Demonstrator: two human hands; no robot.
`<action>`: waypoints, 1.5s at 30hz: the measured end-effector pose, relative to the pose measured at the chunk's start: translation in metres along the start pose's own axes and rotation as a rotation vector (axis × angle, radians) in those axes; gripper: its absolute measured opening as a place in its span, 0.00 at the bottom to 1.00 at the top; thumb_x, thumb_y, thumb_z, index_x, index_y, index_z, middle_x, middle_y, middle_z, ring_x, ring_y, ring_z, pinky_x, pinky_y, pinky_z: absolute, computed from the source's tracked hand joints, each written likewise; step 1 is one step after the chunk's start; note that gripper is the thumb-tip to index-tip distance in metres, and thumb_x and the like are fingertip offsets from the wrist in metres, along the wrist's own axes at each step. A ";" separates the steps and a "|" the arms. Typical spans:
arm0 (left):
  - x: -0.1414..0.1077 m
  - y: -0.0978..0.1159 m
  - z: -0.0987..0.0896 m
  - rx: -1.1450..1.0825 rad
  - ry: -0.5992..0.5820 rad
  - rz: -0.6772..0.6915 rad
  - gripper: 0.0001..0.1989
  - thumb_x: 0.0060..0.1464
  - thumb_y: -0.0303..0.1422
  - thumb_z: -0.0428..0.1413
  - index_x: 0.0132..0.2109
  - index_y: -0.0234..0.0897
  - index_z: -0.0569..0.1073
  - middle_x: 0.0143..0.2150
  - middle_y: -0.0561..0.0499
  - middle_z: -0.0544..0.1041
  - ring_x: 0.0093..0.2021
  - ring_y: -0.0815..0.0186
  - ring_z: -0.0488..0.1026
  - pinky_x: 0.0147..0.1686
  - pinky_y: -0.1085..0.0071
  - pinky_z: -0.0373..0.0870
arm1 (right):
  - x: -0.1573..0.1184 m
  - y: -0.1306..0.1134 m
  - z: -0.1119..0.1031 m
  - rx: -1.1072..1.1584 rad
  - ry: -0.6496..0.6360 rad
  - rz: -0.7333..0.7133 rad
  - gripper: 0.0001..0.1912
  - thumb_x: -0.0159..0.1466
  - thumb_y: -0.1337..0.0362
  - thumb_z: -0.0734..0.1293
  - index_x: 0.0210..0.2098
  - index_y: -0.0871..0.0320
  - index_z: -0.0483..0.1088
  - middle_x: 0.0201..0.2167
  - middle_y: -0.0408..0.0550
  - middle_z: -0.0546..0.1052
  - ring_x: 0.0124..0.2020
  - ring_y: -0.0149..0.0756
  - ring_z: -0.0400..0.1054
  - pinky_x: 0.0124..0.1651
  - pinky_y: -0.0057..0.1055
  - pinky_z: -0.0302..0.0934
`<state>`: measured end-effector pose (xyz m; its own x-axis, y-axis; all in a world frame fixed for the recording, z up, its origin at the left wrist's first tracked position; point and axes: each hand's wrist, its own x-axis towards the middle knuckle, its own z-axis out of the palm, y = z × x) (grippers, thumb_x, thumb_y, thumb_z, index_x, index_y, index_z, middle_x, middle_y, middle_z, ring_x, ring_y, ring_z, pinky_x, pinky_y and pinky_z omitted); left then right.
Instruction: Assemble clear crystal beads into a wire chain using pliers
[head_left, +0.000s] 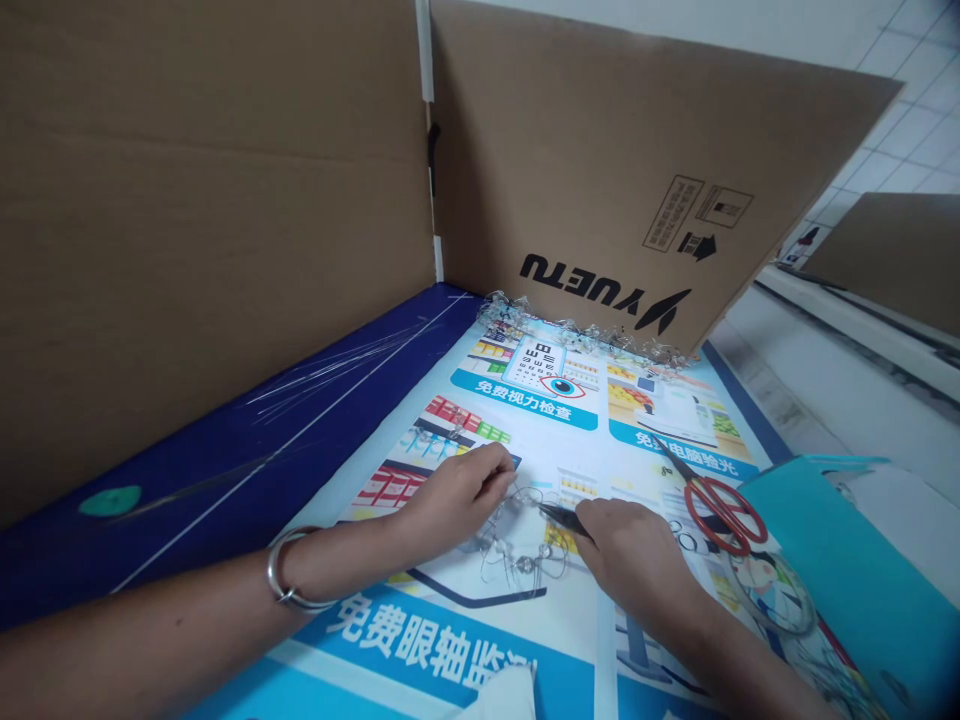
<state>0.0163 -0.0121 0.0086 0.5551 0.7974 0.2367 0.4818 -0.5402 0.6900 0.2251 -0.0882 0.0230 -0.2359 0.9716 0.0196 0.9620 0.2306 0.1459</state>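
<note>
Two tall brown cardboard panels (210,200) stand upright at a corner, and the right one, printed with the black word YUETU, leans outward. Beyond it is a white tiled wall (911,130). At the foot of the panels lies a large printed poster (540,420) in blue and white, with Chinese text, an eye chart and shop illustrations. A dark blue band (225,430) runs along its left side, scored with thin white scratches.

Both forearms reach in from the near edge, angled toward each other, with the hands close together at the middle of the poster. The left hand (457,495), palm down, has its fingers curled, their tips at the edge of a tangle of clear strands (517,545) set with small shiny beads; whether they pinch a strand cannot be told. A metal bangle (289,570) circles that wrist. The right hand (630,560) is closed around black tweezers (561,518), whose tips point into the tangle.

To the right lie red-handled scissors (724,515), beside a teal folder (847,570). A loop of clear strand (772,592) sits below the scissors. More clear scraps (577,332) are heaped along the poster's far edge, against the leaning panel.
</note>
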 end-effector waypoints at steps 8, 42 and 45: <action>-0.001 0.000 0.001 0.011 0.029 0.007 0.05 0.57 0.31 0.43 0.34 0.37 0.61 0.27 0.55 0.66 0.27 0.70 0.63 0.26 0.75 0.55 | 0.003 -0.003 -0.001 0.015 -0.032 0.050 0.07 0.61 0.59 0.58 0.30 0.54 0.63 0.27 0.42 0.72 0.26 0.33 0.64 0.26 0.29 0.39; -0.002 0.003 -0.004 -0.115 0.071 0.058 0.05 0.58 0.31 0.41 0.34 0.37 0.59 0.27 0.56 0.62 0.26 0.72 0.60 0.26 0.75 0.56 | 0.000 -0.010 -0.004 -0.061 0.020 -0.106 0.06 0.57 0.72 0.59 0.30 0.56 0.64 0.26 0.43 0.70 0.27 0.33 0.61 0.29 0.30 0.43; -0.001 0.003 -0.003 -0.069 0.041 0.023 0.05 0.57 0.31 0.43 0.34 0.37 0.59 0.26 0.56 0.63 0.25 0.71 0.61 0.25 0.75 0.55 | 0.000 -0.009 0.000 -0.024 0.072 -0.073 0.04 0.59 0.69 0.59 0.30 0.56 0.64 0.26 0.43 0.70 0.28 0.34 0.61 0.30 0.30 0.43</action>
<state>0.0149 -0.0137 0.0127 0.5362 0.7963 0.2799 0.4207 -0.5396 0.7293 0.2166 -0.0906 0.0212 -0.3157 0.9456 0.0790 0.9385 0.2988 0.1728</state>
